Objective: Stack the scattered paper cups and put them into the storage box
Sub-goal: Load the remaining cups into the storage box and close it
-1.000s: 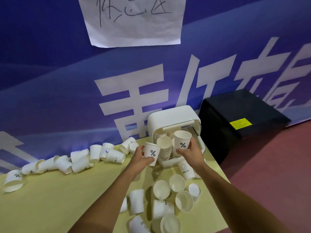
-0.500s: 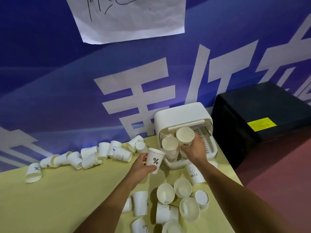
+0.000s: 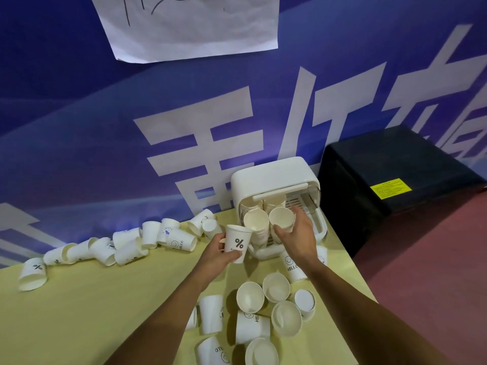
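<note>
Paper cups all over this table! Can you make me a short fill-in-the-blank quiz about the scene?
1. The left hand holds a printed cup whose mark is a ____ sign.
2. The right hand holds a second cup in front of the storage box, whose colour is ____.
3. The upright cup beside the right wrist reads ____.
Missing words: percent; white; HELLO.

Black "%" mark on the white paper cup (image 3: 238, 243) in your left hand (image 3: 216, 255); the small line beneath it is illegible. Same "%" on the toppled white cup (image 3: 33, 272) at far left. "HELLO" with smiley on the upright white cup (image 3: 291, 266) and the lying cup (image 3: 181, 241). Yellow rectangular label (image 3: 390, 188) on the black box (image 3: 395, 154): print too small. Blue banner (image 3: 79, 114): large white characters, cropped.
</note>
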Action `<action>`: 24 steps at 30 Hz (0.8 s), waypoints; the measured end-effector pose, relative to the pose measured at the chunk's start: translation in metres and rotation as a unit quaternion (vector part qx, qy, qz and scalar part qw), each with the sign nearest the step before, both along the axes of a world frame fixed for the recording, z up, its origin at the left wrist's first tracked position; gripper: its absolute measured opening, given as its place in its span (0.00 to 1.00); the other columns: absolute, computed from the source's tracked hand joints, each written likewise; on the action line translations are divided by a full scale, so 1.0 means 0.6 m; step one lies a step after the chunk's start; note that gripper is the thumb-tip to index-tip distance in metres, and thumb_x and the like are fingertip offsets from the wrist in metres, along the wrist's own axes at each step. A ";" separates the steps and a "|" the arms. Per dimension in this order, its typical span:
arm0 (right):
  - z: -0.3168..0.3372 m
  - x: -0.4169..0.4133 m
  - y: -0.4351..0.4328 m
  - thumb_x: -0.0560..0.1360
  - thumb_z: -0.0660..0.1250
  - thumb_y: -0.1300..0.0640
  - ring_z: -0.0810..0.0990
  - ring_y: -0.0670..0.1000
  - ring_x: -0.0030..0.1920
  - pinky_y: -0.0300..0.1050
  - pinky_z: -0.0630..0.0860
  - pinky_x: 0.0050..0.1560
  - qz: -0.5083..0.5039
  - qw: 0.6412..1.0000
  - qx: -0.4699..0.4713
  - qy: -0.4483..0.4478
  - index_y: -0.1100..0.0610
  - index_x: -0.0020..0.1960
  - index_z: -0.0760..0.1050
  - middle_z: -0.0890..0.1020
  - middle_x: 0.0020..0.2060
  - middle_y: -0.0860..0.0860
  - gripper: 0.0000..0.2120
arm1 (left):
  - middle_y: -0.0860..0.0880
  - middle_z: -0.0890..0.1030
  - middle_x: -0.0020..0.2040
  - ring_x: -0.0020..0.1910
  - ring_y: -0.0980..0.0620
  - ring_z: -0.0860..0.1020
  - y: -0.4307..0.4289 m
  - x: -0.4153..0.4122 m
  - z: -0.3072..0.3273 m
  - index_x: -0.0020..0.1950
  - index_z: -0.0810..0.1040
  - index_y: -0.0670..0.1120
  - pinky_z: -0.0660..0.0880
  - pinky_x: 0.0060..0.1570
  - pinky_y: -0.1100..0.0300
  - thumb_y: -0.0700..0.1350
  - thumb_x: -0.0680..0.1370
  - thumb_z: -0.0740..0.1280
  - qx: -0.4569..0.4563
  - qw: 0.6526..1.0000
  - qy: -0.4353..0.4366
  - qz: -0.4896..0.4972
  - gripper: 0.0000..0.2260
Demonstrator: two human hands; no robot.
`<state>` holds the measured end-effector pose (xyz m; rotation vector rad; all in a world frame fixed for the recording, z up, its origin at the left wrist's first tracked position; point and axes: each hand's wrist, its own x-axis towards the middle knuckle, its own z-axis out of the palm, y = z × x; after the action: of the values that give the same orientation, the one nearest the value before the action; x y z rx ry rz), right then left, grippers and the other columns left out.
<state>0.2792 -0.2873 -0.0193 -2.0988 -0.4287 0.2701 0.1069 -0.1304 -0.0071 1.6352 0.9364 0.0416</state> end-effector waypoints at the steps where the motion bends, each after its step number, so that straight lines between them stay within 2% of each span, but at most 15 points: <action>1: 0.003 -0.010 -0.002 0.73 0.75 0.47 0.73 0.52 0.69 0.54 0.73 0.69 -0.002 1.000 0.015 -0.008 0.52 0.74 0.67 0.75 0.69 0.49 0.33 | 0.52 0.81 0.56 0.53 0.54 0.81 -0.003 0.003 0.003 0.69 0.69 0.54 0.74 0.48 0.59 0.46 0.72 0.75 -0.002 1.000 -0.007 -0.005 0.27; 4: 0.013 -0.040 0.000 0.74 0.71 0.41 0.77 0.46 0.61 0.48 0.76 0.61 0.039 0.998 0.046 0.014 0.50 0.69 0.72 0.80 0.60 0.45 0.27 | 0.52 0.81 0.56 0.54 0.54 0.80 -0.013 0.012 0.013 0.69 0.69 0.54 0.74 0.46 0.61 0.47 0.72 0.75 -0.006 0.999 -0.025 -0.025 0.28; 7: 0.018 -0.061 0.006 0.72 0.72 0.35 0.79 0.44 0.57 0.39 0.74 0.55 0.102 0.989 0.053 0.090 0.49 0.70 0.70 0.81 0.58 0.44 0.33 | 0.52 0.81 0.57 0.53 0.55 0.81 -0.023 0.020 0.021 0.69 0.70 0.55 0.76 0.48 0.61 0.49 0.70 0.77 -0.011 0.998 -0.039 -0.050 0.30; 10: 0.017 -0.070 0.012 0.69 0.74 0.35 0.82 0.44 0.53 0.37 0.77 0.50 0.118 0.985 0.051 0.116 0.49 0.70 0.69 0.83 0.56 0.46 0.35 | 0.55 0.81 0.56 0.52 0.60 0.81 -0.029 0.025 0.029 0.68 0.71 0.59 0.75 0.47 0.66 0.51 0.68 0.77 -0.012 0.996 -0.043 -0.075 0.31; 14: 0.027 -0.057 0.009 0.69 0.76 0.41 0.81 0.45 0.53 0.42 0.80 0.52 0.080 0.989 0.087 0.088 0.47 0.66 0.70 0.81 0.56 0.46 0.29 | 0.55 0.80 0.57 0.52 0.59 0.81 -0.028 0.026 0.033 0.68 0.70 0.58 0.74 0.43 0.68 0.50 0.69 0.78 -0.017 0.996 -0.024 -0.078 0.31; 17: 0.039 -0.032 -0.002 0.68 0.76 0.45 0.80 0.46 0.56 0.47 0.80 0.56 0.020 0.989 0.131 0.068 0.45 0.65 0.69 0.80 0.56 0.44 0.29 | 0.54 0.79 0.58 0.54 0.58 0.79 -0.023 0.016 0.028 0.69 0.70 0.55 0.73 0.46 0.65 0.50 0.70 0.77 -0.016 0.997 -0.003 -0.075 0.30; 19: 0.046 -0.017 -0.009 0.68 0.75 0.46 0.79 0.46 0.56 0.42 0.78 0.56 -0.015 0.989 0.136 0.053 0.46 0.68 0.68 0.79 0.57 0.43 0.31 | 0.52 0.78 0.60 0.57 0.55 0.78 -0.018 0.004 0.022 0.69 0.71 0.53 0.74 0.51 0.61 0.50 0.70 0.77 -0.009 0.998 0.013 -0.068 0.29; 21: 0.049 -0.005 -0.013 0.68 0.75 0.48 0.77 0.44 0.55 0.33 0.73 0.50 -0.045 0.991 0.122 0.029 0.46 0.69 0.66 0.77 0.57 0.42 0.33 | 0.51 0.78 0.60 0.58 0.53 0.77 -0.015 -0.007 0.016 0.68 0.72 0.53 0.73 0.57 0.57 0.50 0.71 0.77 -0.003 0.998 0.028 -0.062 0.28; 22: 0.048 0.000 -0.014 0.68 0.76 0.49 0.76 0.45 0.56 0.32 0.71 0.50 -0.052 0.992 0.114 0.020 0.46 0.70 0.66 0.77 0.57 0.42 0.34 | 0.51 0.78 0.60 0.59 0.52 0.77 -0.014 -0.012 0.012 0.67 0.72 0.53 0.73 0.58 0.56 0.50 0.71 0.76 -0.003 0.998 0.034 -0.059 0.27; 24: 0.042 0.008 -0.013 0.68 0.78 0.50 0.76 0.46 0.58 0.38 0.72 0.53 -0.048 0.994 0.098 0.010 0.47 0.71 0.66 0.77 0.59 0.43 0.35 | 0.51 0.78 0.60 0.58 0.52 0.77 -0.009 -0.023 0.007 0.67 0.72 0.53 0.73 0.58 0.56 0.49 0.72 0.76 -0.004 0.998 0.044 -0.051 0.25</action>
<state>0.2842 -0.2950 0.0060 -1.9154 -0.3275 0.1855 0.0933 -0.1360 -0.0031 1.6869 0.9170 -0.1049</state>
